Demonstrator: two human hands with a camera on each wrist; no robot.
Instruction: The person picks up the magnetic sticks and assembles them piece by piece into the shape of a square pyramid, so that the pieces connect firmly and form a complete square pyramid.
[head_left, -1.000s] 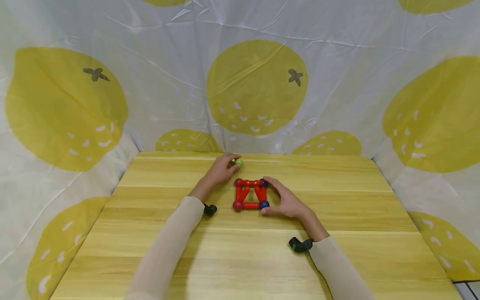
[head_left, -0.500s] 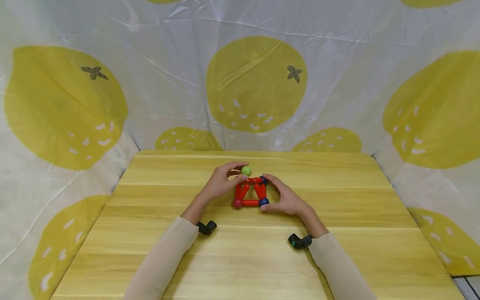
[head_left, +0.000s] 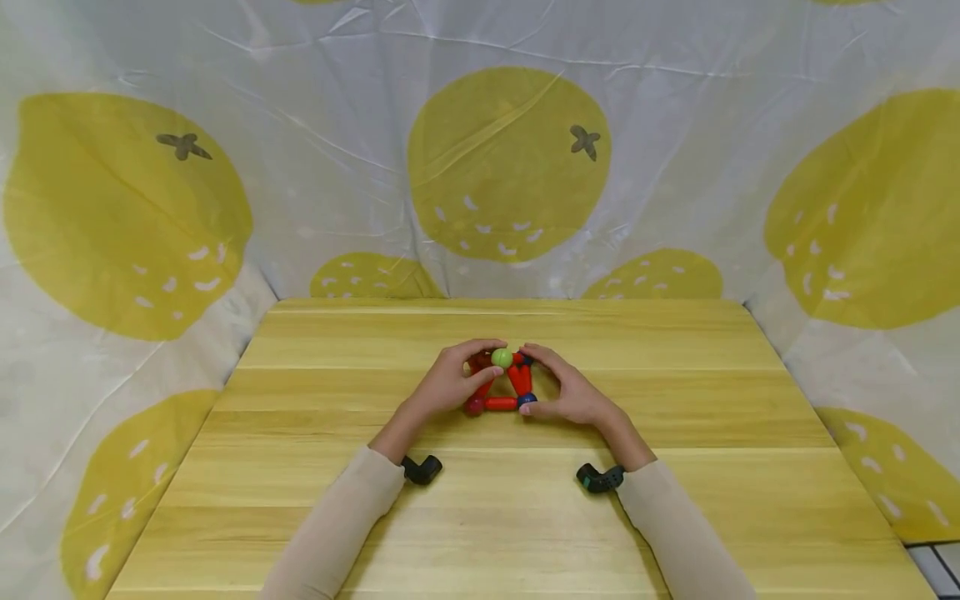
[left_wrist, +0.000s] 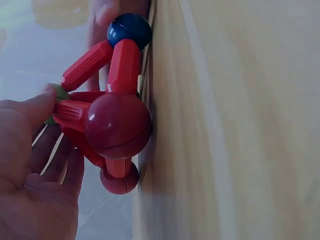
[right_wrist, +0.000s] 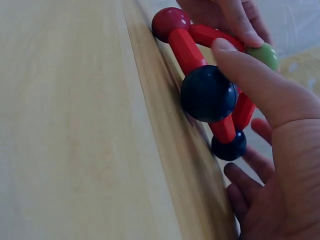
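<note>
A small frame of red rods (head_left: 501, 404) stands on the table, with ball joints at its corners. Two balls are dark red (left_wrist: 118, 125) on the left, and two are dark blue (right_wrist: 208, 93) on the right. Slanted rods rise from these corners to a light green ball (head_left: 502, 358) at the top. My left hand (head_left: 452, 379) pinches the green ball between thumb and fingers, against the rod ends. My right hand (head_left: 573, 395) holds the blue side, its thumb at the near blue ball and fingers by the far one. The left hand partly hides the far red corner in the head view.
The wooden table (head_left: 480, 517) extends around the frame. Behind it hangs a pale cloth (head_left: 345, 167) printed with large yellow fruit. A black wrist camera (head_left: 422, 470) sits at the left wrist, and another black camera (head_left: 599, 477) at the right wrist.
My left hand has carried the green ball from the back of the table, toward me and rightward, onto the top of the rods. The right hand has stayed at the blue balls.
</note>
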